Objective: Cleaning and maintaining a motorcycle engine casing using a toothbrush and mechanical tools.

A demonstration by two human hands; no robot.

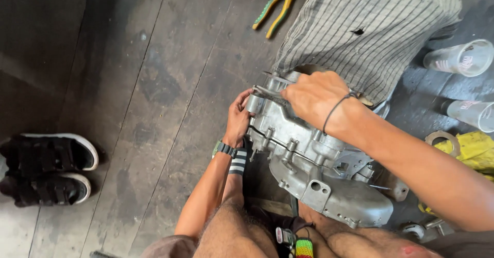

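Dark, worn floorboards (pixel 154 83) run under us, stained and dusty. We see a grey metal engine casing (pixel 314 170) resting between the person's bare knees, just right of the middle and close to us. Our left hand (pixel 237 120) grips the casing's far left end, fingers curled around its edge. Our right hand (pixel 315 96) lies closed over the top of that same far end; we cannot tell whether it clamps a part or a tool beneath it. The two hands sit close together, on either side of that end. Beyond the casing lies a striped grey cloth (pixel 370 21), with yellow-green pliers (pixel 275 8) to its left. Two clear plastic cups (pixel 465 57) lie far right, and black shoes (pixel 49 168) sit at the left.
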